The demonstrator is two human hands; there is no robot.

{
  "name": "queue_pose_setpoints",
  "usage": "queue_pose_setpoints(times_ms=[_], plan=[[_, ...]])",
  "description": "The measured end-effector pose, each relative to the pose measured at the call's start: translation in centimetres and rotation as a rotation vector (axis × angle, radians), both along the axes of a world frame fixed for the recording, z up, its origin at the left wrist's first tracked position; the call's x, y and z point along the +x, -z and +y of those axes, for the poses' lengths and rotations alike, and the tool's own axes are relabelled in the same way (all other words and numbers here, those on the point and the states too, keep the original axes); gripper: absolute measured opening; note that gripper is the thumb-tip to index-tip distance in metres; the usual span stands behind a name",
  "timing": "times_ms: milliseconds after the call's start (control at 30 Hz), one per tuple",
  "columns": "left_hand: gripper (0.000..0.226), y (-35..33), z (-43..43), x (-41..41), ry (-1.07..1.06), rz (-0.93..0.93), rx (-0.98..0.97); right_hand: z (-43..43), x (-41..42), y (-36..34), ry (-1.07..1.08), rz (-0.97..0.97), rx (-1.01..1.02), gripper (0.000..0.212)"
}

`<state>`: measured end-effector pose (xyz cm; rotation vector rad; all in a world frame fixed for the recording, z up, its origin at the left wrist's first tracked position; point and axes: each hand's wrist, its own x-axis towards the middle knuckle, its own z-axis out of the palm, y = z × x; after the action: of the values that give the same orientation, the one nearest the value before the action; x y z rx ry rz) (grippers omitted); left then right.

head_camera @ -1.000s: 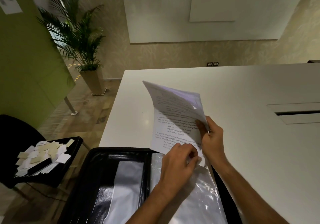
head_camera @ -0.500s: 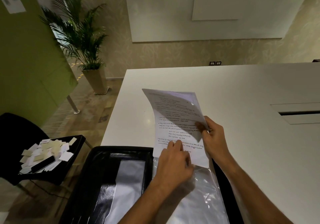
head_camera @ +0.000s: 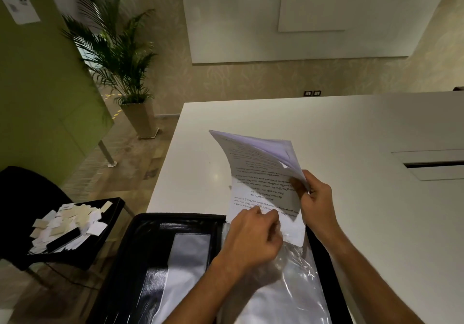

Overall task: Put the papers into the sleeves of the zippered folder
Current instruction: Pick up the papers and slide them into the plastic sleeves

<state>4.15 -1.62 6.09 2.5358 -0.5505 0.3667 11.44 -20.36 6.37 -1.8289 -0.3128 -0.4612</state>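
At the table's (head_camera: 351,128) near edge the zippered folder (head_camera: 155,223) lies open. The right hand (head_camera: 317,205) pinches the curled papers (head_camera: 261,180), and the left hand (head_camera: 253,238) pinches their lower edge, hiding the clear sleeve's (head_camera: 296,286) mouth. A chair (head_camera: 15,198) stands left. The papers sit lower than a second ago.

Cut off at the bottom edge: the near end of the zippered folder (head_camera: 175,223) and of its clear sleeve (head_camera: 288,288). Hidden behind the left hand (head_camera: 253,238): the sleeve's mouth and part of the lower edge of the papers (head_camera: 258,180). Blurred at the fingertips there, so unclear whether pinching paper or plastic. Tucked behind the sheets: the fingers of the right hand (head_camera: 317,203), only the thumb showing. Too small to read: the print. Cropped on the right: the desk (head_camera: 376,223).
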Motion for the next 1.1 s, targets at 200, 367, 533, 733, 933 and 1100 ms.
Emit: queue_pose_setpoints(times_ms=[200, 367, 533, 733, 933, 1100], plan=[[0.024, 1.0, 2.0, 1.4, 0.055, 0.032, 0.081, -0.6, -0.1, 0.4, -0.022, 0.124, 0.112, 0.033], [0.019, 1.7, 4.0, 2.5, 0.005, 0.090, 0.154, -0.4, -0.7, -0.4, -0.094, 0.176, 0.249, 0.040], [0.021, 2.0, 5.2, 3.0, -0.090, 0.059, 0.290, -0.4, -0.6, -0.7, -0.097, 0.192, 0.273, 0.041], [0.020, 2.7, 5.7, 2.8, -0.141, 0.079, 0.325, -0.1, 0.1, -1.4, -0.098, 0.155, 0.167, 0.040], [0.011, 2.6, 7.6, 3.3, -0.134, 0.170, 0.265, 0.3, 1.3, -2.1, -0.149, 0.140, 0.119, 0.039], [0.011, 3.1, 9.0, 3.0, -0.181, 0.196, 0.191, 0.4, 2.0, -2.2, -0.171, 0.149, 0.117, 0.040]])
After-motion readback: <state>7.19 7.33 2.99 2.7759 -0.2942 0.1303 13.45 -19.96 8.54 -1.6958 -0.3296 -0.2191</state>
